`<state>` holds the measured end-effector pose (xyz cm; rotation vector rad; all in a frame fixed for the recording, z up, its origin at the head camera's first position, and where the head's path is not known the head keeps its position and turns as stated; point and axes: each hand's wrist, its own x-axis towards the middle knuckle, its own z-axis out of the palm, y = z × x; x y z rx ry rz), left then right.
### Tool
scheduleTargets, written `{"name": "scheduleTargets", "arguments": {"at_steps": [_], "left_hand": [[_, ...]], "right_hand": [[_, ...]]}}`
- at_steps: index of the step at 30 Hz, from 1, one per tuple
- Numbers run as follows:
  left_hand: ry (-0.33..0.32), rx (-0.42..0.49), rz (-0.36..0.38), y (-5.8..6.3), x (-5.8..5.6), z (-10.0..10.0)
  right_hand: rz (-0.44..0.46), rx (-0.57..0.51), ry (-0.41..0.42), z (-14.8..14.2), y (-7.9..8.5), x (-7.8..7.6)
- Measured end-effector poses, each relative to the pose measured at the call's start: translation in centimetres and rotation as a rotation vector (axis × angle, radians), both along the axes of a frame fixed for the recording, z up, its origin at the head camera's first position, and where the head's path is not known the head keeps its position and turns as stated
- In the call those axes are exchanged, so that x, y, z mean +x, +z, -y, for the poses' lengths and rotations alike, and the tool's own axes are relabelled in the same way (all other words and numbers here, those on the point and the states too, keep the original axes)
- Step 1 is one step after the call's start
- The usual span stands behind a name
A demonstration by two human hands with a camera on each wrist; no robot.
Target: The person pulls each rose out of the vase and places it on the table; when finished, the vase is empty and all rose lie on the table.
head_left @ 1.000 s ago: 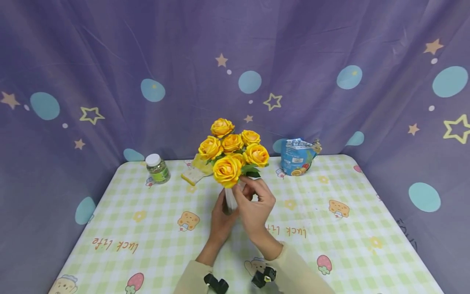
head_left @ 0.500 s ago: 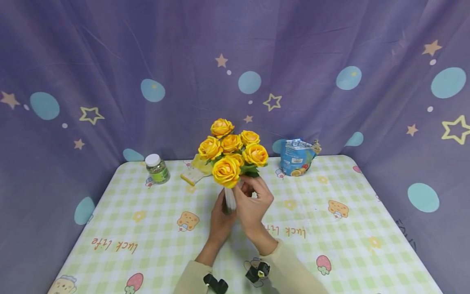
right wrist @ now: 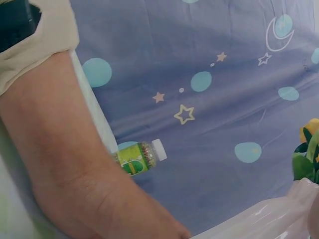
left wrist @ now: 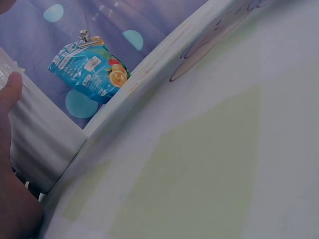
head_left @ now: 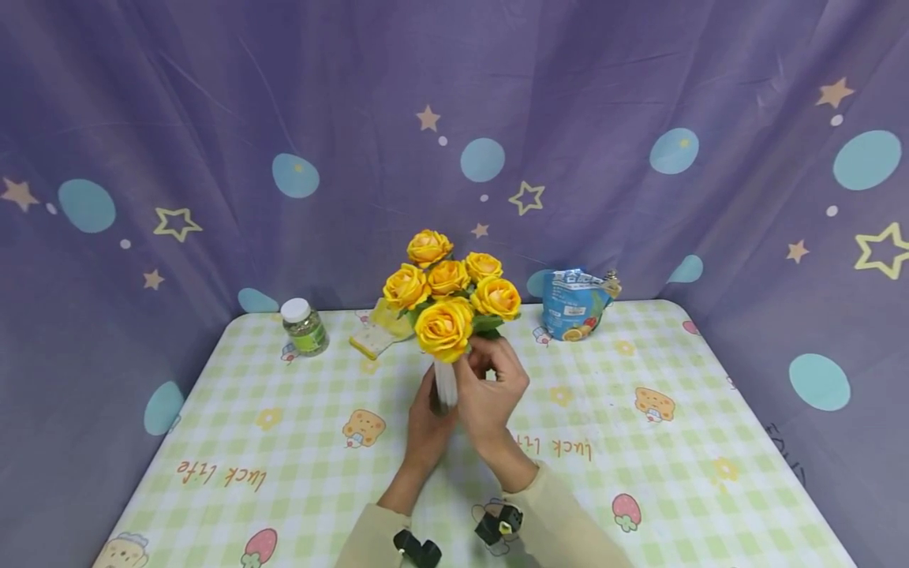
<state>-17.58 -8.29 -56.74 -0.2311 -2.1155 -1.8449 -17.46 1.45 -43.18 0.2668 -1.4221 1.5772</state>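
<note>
Several yellow artificial roses [head_left: 447,278] with green leaves stand in a white, ribbed vase [head_left: 445,384] near the middle of the table. My left hand [head_left: 428,426] holds the vase from its left side. In the left wrist view, the thumb [left wrist: 12,89] lies along the vase wall [left wrist: 45,134]. At the vase mouth, my right hand [head_left: 495,392] pinches just under the front rose [head_left: 444,328], its thumb and fingers bent. The stem between those fingertips is hidden by the bloom and the hand. In the right wrist view, the glossy vase [right wrist: 266,219] shows at the lower right.
A white-capped jar [head_left: 305,326] with a green label stands at the back left. Beside it lies a yellow-edged cloth or glove [head_left: 376,335], partly behind the roses. A blue pouch [head_left: 574,306] with a metal clip stands at the back right, near the purple curtain [head_left: 596,158].
My right hand and wrist have shifted slightly left. The front rose has moved a little right and up. My left hand and the vase stay in place.
</note>
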Motion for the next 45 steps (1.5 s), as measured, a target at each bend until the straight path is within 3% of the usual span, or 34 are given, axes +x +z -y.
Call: {"name": "scheduleTargets", "arguments": {"at_steps": [6, 18, 25, 30, 36, 45], "left_hand": [[0.016, -0.028, -0.006, -0.1, -0.1, 0.0], [-0.006, 0.017, 0.148, 0.7, 0.2, 0.1], [0.018, -0.012, 0.155, 1.0, 0.3, 0.0], [0.036, -0.037, 0.178, 1.2, 0.4, -0.1], [0.048, -0.044, 0.212, 1.3, 0.3, -0.1], [0.03, -0.038, 0.201, 1.2, 0.3, -0.1]], "right_hand": [[0.009, -0.011, 0.019, -0.2, 0.9, 0.5], [-0.034, -0.057, 0.032, -1.3, 2.4, 1.0], [-0.048, -0.081, 0.011, -1.8, 3.6, 1.7], [-0.057, -0.15, 0.028, -2.2, 4.1, 1.9], [-0.034, -0.237, -0.01, -2.6, 4.4, 2.0], [-0.125, -0.316, 0.023, -3.5, 5.5, 1.8]]}}
